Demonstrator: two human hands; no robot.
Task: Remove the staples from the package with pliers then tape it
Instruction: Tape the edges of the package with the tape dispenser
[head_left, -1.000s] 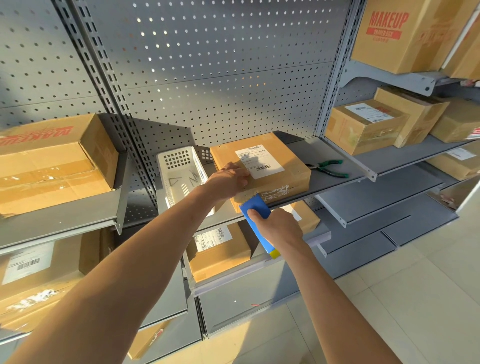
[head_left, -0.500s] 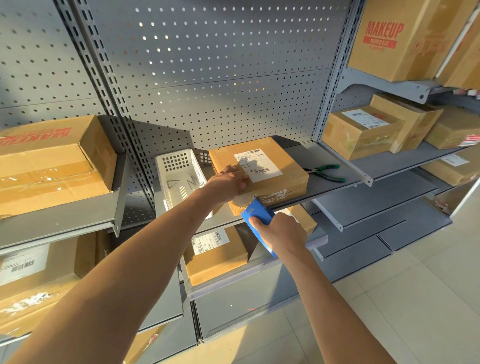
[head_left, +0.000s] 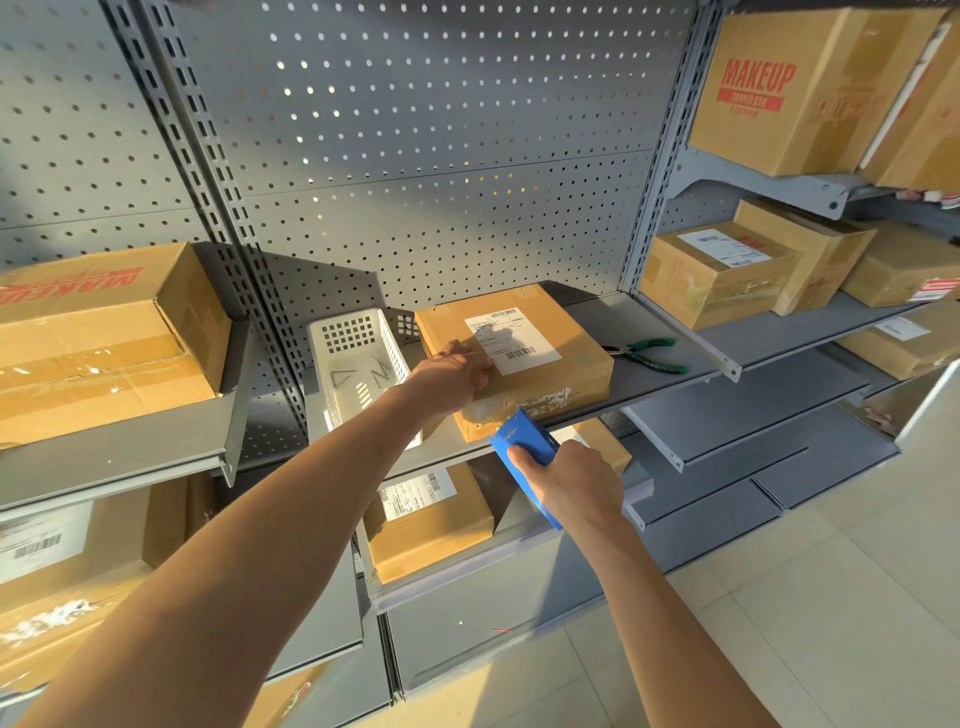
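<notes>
A flat brown package (head_left: 540, 332) with a white shipping label lies on the grey middle shelf (head_left: 670, 374). My left hand (head_left: 454, 371) rests on its near left corner, fingers curled over the top edge. My right hand (head_left: 571, 480) grips a blue tape dispenser (head_left: 522, 447), whose toothed front edge touches the package's front face near the bottom left. Green-handled pliers (head_left: 647, 353) lie on the shelf just right of the package. A white basket (head_left: 358, 369) to the left holds a few pulled staples.
Cardboard boxes fill the shelves on the left (head_left: 104, 338), the right (head_left: 717, 275) and the upper right (head_left: 779, 88). More labelled boxes (head_left: 426, 514) sit on the shelf below. Perforated grey panels back the shelving. Tiled floor shows at the lower right.
My right hand has raised the blue dispenser so its front edge now meets the package's front face. My left hand stays on the package's corner.
</notes>
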